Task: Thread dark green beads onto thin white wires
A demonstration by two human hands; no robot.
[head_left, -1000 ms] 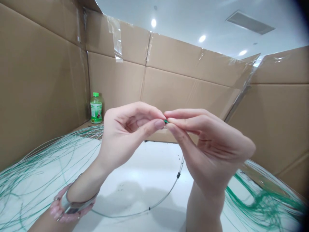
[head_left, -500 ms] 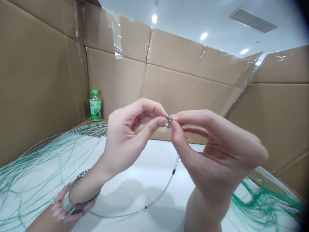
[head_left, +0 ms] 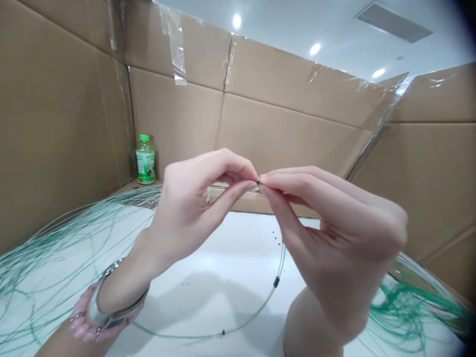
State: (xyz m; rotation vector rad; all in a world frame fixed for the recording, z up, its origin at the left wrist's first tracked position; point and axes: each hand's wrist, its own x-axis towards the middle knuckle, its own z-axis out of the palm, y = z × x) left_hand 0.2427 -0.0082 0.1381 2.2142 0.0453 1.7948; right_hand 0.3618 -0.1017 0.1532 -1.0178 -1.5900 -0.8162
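Note:
My left hand (head_left: 201, 203) pinches a tiny dark bead (head_left: 259, 183) between thumb and forefinger, above the white table. Right against it, the thumb and fingers of my right hand (head_left: 327, 223) are pressed together on the end of a thin green cord, which the fingertips mostly hide. From behind my right hand a looped, pale-green cord (head_left: 256, 313) curves down to the table and off toward my left wrist. A dark cluster of beads (head_left: 276, 282) and a single dark bead (head_left: 223, 332) sit on that loop.
Bundles of green and white cords lie at the left (head_left: 74, 238) and right (head_left: 405, 310). A green-capped bottle (head_left: 145, 161) stands in the back left corner. Several tiny black beads (head_left: 275, 238) are scattered on the white table (head_left: 241, 238). Cardboard walls (head_left: 282, 124) enclose the space.
My fingertips have come closer together, covering the green cord end that showed between them. The hanging loop with its bead cluster has swung slightly right and down. The view has shifted a little.

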